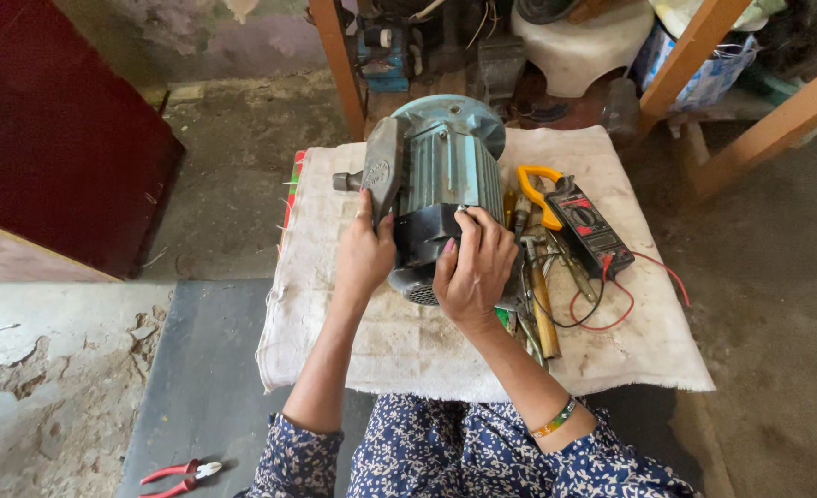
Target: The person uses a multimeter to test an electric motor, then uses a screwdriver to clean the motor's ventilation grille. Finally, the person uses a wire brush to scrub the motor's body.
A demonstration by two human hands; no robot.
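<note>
While red pliers (179, 475) lie apart on the grey mat (205, 369), the left hand (364, 254) cups the motor's (436, 175) flank, fingers together, seemingly to steady it on the white cloth (408, 346). Her right hand (473, 267) presses spread fingers on its black box. Beside it wait tools (537, 304) and a clamp meter (584, 221), within reach.

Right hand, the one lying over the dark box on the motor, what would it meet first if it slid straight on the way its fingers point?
Probably the ribbed grey-green motor body; the right hand already touches its black box.
</note>
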